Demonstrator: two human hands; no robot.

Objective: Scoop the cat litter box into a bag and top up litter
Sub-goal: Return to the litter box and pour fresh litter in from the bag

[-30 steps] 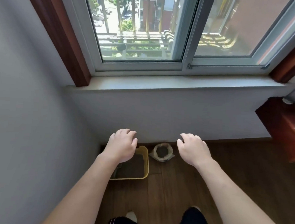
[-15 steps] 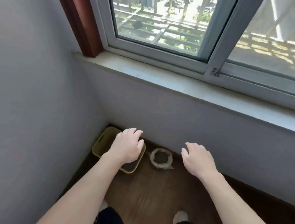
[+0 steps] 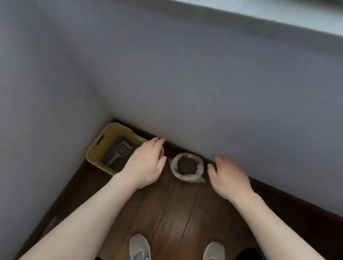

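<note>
A yellow litter box (image 3: pixel 99 146) sits on the floor in the corner where two walls meet. A grey slotted scoop (image 3: pixel 119 151) lies inside it on dark litter. To its right stands a rolled-down white bag (image 3: pixel 186 176) with dark litter in it. My left hand (image 3: pixel 145 164) hovers over the box's right end, fingers relaxed, holding nothing. My right hand (image 3: pixel 229 177) hangs open to the right of the bag, also holding nothing.
Grey walls close the corner on the left and at the back, with a dark skirting board (image 3: pixel 282 191) along their foot. The floor (image 3: pixel 174 214) is dark wood planks. My two grey shoes (image 3: pixel 140 250) stand at the bottom edge.
The view has tipped down from the window to the floor. The inside of the box and the scoop have come into sight. Both hands stay held out over the box and bag.
</note>
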